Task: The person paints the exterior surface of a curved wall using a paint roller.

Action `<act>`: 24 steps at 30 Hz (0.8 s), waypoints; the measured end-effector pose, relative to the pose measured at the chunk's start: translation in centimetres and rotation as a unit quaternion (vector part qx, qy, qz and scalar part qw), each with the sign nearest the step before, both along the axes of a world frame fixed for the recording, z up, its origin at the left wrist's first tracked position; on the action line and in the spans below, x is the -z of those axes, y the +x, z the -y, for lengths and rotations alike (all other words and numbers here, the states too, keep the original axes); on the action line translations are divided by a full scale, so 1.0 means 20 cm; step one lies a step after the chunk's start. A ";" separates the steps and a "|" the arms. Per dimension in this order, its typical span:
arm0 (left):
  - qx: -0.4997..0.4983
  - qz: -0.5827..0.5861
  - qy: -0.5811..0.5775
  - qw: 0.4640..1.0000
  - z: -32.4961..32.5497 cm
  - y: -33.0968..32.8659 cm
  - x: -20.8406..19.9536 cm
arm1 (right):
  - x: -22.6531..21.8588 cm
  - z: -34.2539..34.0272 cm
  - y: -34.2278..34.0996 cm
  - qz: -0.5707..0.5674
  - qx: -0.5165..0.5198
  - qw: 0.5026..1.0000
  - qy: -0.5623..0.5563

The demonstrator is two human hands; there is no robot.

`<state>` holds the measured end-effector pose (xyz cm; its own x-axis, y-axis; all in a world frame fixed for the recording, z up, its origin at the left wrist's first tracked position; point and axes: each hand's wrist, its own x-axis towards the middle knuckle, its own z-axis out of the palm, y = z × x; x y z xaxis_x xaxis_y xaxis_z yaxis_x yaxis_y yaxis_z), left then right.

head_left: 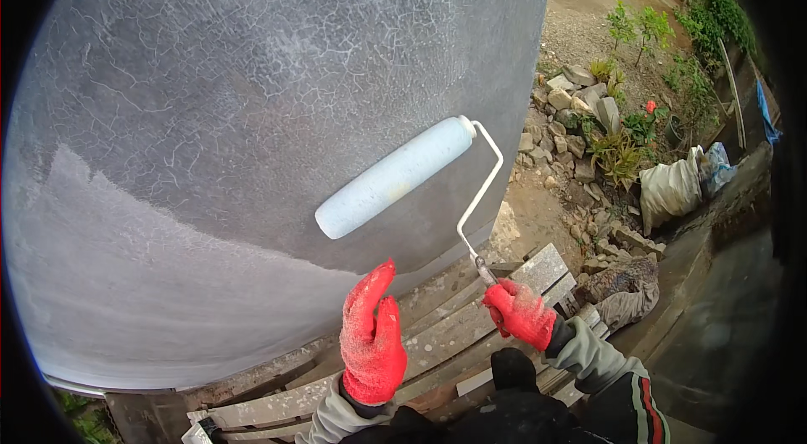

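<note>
My right hand (521, 312), in a red glove, is closed round the handle of a paint roller (395, 178). The roller's pale blue-white sleeve slants in front of a large curved grey wall (336, 49); I cannot tell whether it touches the wall. A bent white wire frame joins the sleeve to the handle. Lower left on the wall, a lighter coat (168, 276) borders the darker, finely cracked surface. My left hand (372, 341), also red-gloved, is raised near the wall's lower edge, empty, fingers extended and thumb apart.
Worn wooden planks (454, 322) run along the wall's foot below my hands. To the right lie heaped stones (580, 99), leafy plants (618, 154), a white sack (671, 192) and a crumpled dirty cloth or sack (626, 288). A low concrete ledge (685, 276) borders that side.
</note>
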<state>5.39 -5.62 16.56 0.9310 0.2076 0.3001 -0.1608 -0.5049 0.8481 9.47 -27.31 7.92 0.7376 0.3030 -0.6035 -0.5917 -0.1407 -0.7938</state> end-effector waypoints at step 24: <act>-0.028 0.000 -0.120 0.992 0.03 -0.02 0.04 | 0.52 0.04 0.04 -0.144 0.068 0.987 0.022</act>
<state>4.90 -6.28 15.80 0.9156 0.3251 0.2366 -0.1388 -0.2968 0.9448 10.22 -28.15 -2.46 0.5726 0.2434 -0.7828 -0.8048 -0.0147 -0.5933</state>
